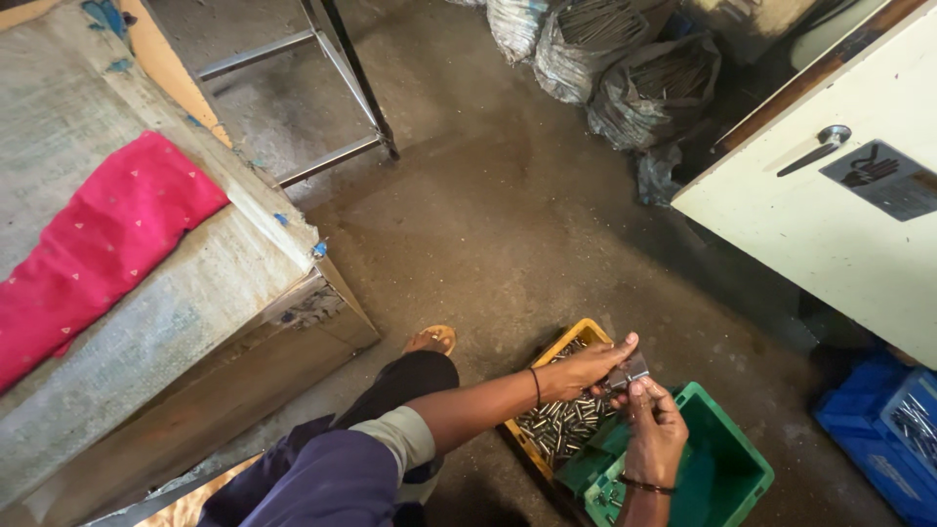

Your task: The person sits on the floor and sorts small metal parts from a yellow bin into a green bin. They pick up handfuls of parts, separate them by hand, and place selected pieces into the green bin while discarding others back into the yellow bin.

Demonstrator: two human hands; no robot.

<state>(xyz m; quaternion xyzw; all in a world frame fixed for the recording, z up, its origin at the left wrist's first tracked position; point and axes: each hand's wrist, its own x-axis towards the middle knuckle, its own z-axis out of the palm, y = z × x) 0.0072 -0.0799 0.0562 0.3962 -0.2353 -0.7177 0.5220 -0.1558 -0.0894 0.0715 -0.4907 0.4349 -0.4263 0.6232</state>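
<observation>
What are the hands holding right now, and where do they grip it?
Both hands pinch a small grey metal piece above the yellow crate: the left hand at its left end, the right hand from below.

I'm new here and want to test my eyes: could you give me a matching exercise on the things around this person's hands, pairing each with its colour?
Things:
1. crate of small metal pins
2. crate under the right hand
3. cushion on the bench
4. crate at the far right

Colours:
A. blue
B. pink
C. yellow
D. green

Pairs: 1-C, 2-D, 3-B, 4-A
</observation>
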